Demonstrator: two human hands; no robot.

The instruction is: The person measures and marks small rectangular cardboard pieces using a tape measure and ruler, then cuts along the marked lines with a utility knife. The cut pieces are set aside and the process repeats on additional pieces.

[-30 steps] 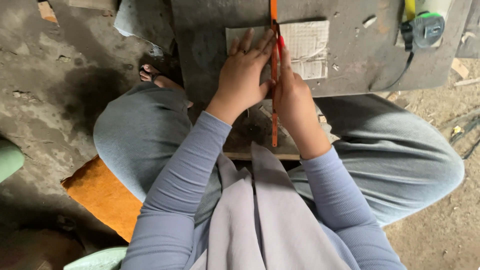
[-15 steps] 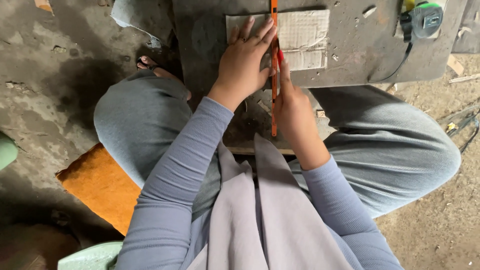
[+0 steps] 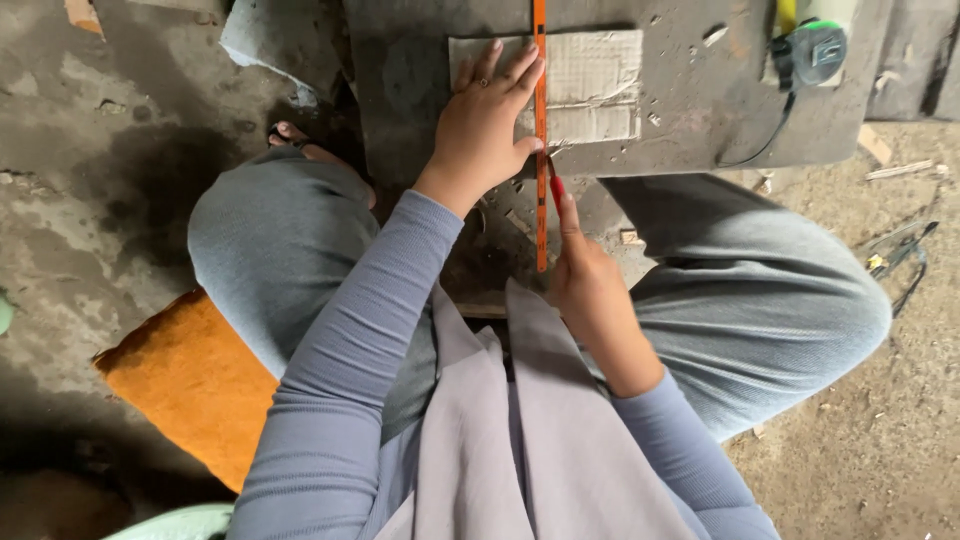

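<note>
The long, thin orange metal ruler (image 3: 541,150) lies straight away from the person across the grey stone desk (image 3: 700,120), its far end running off the top of the view, its near end overhanging the desk edge. It crosses the flat pale cardboard rectangle (image 3: 590,85).

The left hand (image 3: 485,125) lies just left of the ruler, fingers spread flat, pressing it and the cardboard down. The right hand (image 3: 590,285) is nearer the ruler's lower end, closed around what seems a red-tipped marking tool (image 3: 556,186) touching the ruler's right edge.

No containers show; a green-and-grey tape measure (image 3: 815,50) sits well right of the ruler.
</note>
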